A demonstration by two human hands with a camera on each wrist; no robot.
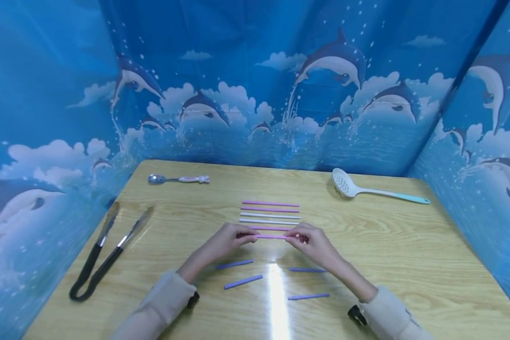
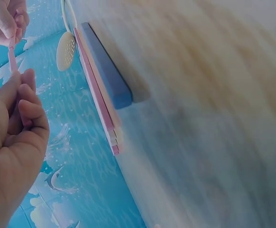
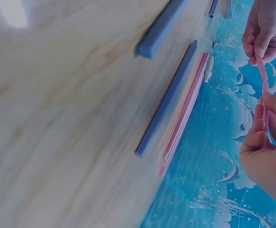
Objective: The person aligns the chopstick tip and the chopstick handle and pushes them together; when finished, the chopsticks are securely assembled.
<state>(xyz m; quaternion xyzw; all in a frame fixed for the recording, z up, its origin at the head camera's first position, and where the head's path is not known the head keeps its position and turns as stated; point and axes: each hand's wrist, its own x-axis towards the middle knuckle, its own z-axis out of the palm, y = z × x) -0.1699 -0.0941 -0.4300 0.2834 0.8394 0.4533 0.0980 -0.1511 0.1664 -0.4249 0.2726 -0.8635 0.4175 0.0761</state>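
A thin pink stick [image 1: 271, 236] is held level between both hands, raised over the table in the wrist views. My left hand [image 1: 231, 238] pinches its left end between thumb and fingers. The right hand [image 1: 313, 242] grips the other end the same way, its fingers wrapped along the stick [image 3: 264, 85]. Just beyond lies a row of parallel sticks, with a pink one [image 1: 270, 204] farthest off and a white one [image 1: 270, 216] in the middle. On the near side, bluish-purple sticks lie in pairs, one pair by the left stick [image 1: 243, 282], the other by the right stick [image 1: 308, 296].
Black-handled tongs [image 1: 94, 269] lie spread at the table's left. A small spoon [image 1: 182, 179] with a pink-and-white handle lies at the back left, a white slotted skimmer [image 1: 344, 183] at the back right. Dolphin-print curtains [image 1: 246, 61] hang around the wooden table [image 1: 408, 245].
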